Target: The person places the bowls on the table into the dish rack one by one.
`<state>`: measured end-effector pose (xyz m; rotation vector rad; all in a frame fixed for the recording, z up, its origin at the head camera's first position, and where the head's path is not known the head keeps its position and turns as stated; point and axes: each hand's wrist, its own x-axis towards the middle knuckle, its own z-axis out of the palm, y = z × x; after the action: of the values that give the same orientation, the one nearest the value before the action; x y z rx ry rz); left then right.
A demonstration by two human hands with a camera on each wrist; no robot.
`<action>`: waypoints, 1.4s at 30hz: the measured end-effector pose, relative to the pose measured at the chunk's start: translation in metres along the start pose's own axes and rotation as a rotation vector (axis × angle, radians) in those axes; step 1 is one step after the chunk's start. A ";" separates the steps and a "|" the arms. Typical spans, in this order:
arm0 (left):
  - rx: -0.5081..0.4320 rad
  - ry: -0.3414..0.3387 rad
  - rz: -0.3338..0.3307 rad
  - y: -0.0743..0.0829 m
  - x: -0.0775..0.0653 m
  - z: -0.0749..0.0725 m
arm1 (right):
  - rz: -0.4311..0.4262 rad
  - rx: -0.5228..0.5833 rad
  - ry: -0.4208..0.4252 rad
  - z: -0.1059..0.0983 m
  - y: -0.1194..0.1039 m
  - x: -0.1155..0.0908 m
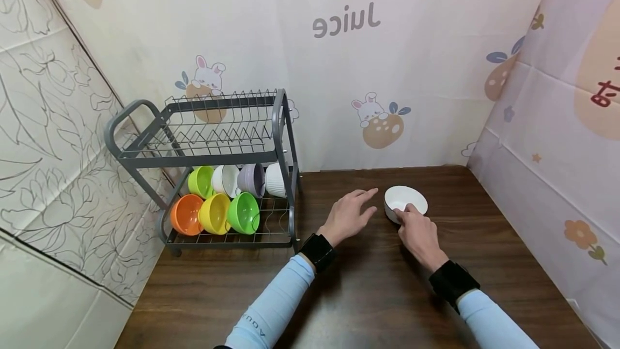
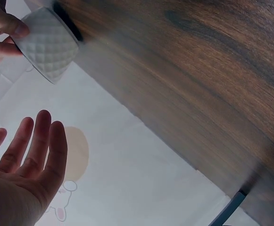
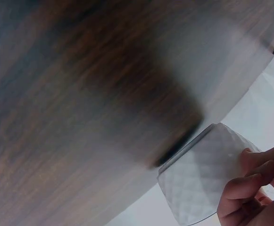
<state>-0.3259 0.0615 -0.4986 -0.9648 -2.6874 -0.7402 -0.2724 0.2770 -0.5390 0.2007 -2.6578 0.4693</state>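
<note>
A white bowl point(image 1: 408, 196) with a quilted, diamond-patterned outside point(image 2: 49, 44) is at the right of the wooden table. My right hand point(image 1: 418, 234) pinches its near rim, thumb on one side of the wall and curled fingers on the other, as the right wrist view shows. Whether the bowl's base point(image 3: 186, 149) touches the table or hovers just over it I cannot tell. To the left of the bowl and apart from it is my left hand point(image 1: 347, 216), palm turned towards it, fingers spread and loosely extended, holding nothing.
A grey two-tier dish rack point(image 1: 203, 161) stands at the left. On its lower tier several bowls lean in two rows, among them an orange bowl point(image 1: 185, 214), a yellow bowl point(image 1: 212, 212) and a purple bowl point(image 1: 252, 179). A printed curtain point(image 1: 329, 79) hangs behind the table.
</note>
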 end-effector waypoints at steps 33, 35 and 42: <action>-0.058 0.056 0.017 -0.007 -0.014 -0.021 | -0.166 0.091 0.162 -0.023 -0.058 -0.005; -0.055 0.071 0.021 -0.007 -0.015 -0.024 | -0.173 0.093 0.166 -0.023 -0.061 -0.004; -0.063 0.112 0.057 -0.009 -0.024 -0.036 | -0.193 0.096 0.185 -0.025 -0.070 -0.006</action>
<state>-0.3131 0.0242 -0.4793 -0.9794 -2.5440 -0.8456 -0.2423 0.2210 -0.5001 0.4173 -2.4091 0.5253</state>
